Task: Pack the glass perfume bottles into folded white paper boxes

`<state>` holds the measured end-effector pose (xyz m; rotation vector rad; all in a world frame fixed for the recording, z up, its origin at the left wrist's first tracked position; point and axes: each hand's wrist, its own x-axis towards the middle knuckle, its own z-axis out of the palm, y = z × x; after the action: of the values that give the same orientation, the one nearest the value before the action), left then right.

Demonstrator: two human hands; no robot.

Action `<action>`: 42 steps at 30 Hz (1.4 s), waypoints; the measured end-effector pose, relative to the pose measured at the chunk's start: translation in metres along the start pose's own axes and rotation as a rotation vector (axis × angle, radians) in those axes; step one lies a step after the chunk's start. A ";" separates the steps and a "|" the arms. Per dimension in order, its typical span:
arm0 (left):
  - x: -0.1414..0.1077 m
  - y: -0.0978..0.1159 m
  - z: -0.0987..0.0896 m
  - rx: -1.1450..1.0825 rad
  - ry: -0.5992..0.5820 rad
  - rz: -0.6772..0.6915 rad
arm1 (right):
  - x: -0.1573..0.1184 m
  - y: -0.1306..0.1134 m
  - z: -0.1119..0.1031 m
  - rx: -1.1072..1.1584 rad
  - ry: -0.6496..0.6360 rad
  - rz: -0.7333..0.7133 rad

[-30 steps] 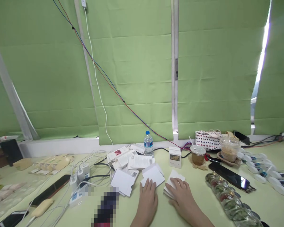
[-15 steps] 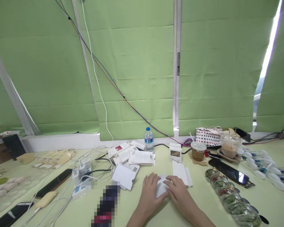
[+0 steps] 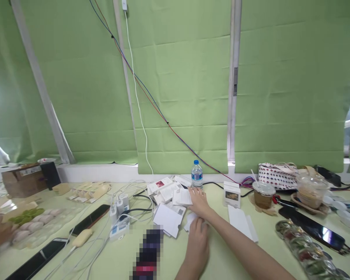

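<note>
My right arm reaches across to a pile of flat white printed cartons [image 3: 167, 219]. My right hand [image 3: 198, 202] is closed over the right end of one white carton [image 3: 182, 197] in the pile, just in front of the water bottle [image 3: 196, 177]. Its thumb side is hard to see. Nearer to me, my left hand [image 3: 196, 238] is bent inward, its fingers closed on a small white folded piece of card [image 3: 190, 221]. Part of that card is hidden behind the fingers. Right of my arm stands a small white box with a picture [image 3: 232, 195].
Flat white card [image 3: 241, 223] lies right of my arm. Beyond are a lidded cup [image 3: 263, 196], a black phone [image 3: 312, 227] and plastic-wrapped items [image 3: 309, 251]. Leftward are a power strip [image 3: 119, 229], cables and phones. Another person's hand [image 3: 0, 233] shows at far left.
My right hand has left the white card that both hands held and reached forward to the pile. My left hand keeps the card. The view has turned left, and another person's hand has appeared.
</note>
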<state>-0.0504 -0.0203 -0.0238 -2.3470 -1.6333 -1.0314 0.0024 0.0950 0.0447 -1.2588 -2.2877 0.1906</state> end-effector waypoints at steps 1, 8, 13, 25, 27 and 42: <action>-0.001 0.005 -0.001 -0.024 -0.011 0.022 | 0.009 -0.003 0.004 0.003 -0.014 -0.007; -0.003 0.027 -0.011 -0.220 -0.083 0.031 | 0.014 -0.011 -0.023 0.107 0.127 -0.092; -0.001 0.031 -0.011 -0.627 -0.014 -0.253 | -0.052 0.000 -0.058 0.548 0.263 -0.008; -0.003 0.055 -0.007 -0.897 0.081 -0.359 | -0.161 0.057 -0.035 1.905 -0.104 0.582; 0.001 0.052 -0.017 -0.924 0.142 -0.430 | -0.161 0.052 -0.032 1.947 -0.124 0.549; 0.020 0.045 -0.042 -1.335 0.211 -0.682 | -0.165 0.044 -0.028 1.668 0.118 0.368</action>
<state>-0.0274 -0.0419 0.0331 -1.8633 -1.9839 -3.1338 0.1217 -0.0190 -0.0083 -0.6047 -0.9788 1.6254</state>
